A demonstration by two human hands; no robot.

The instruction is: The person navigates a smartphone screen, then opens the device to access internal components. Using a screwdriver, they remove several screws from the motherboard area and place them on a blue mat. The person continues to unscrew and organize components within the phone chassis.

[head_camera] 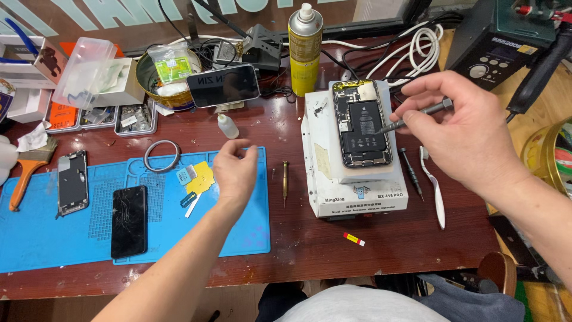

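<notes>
Pinched between the thumb and first fingers of the right hand (462, 134) is a slim grey screwdriver (417, 116), held like a pen, with its tip lowered to the right edge of an opened phone (361, 124). The left hand (234, 170) is raised above a blue mat (47, 238), fingertips drawn together; whether something tiny is held there cannot be told.

The phone lies face-up, back removed, on a white block-shaped stand (357, 191) in the middle of a dark red table (333, 244). A black battery and small circuit parts are exposed inside it. It is judged to be light but fragile: the bare electronics should not be pressed or scraped, and the frame is best steadied by its long outer edges. The screwdriver is thin, stiff and probably light; it looks easy to roll, so a grip near the knurled shaft, close to the tip, is judged to give the most control.

On the mat lie a black cracked screen (129, 220), a second phone frame (73, 182), a grey ring (161, 156) and yellow and blue scraps. Just beside the stand, on the right, are a dark screwdriver (412, 173) and a white tool (435, 191); a brass-coloured driver (285, 179) lies to its left. Behind stand a yellow spray can (305, 50), a propped phone (223, 86), a small dropper bottle (227, 126) and white cables (417, 50).
</notes>
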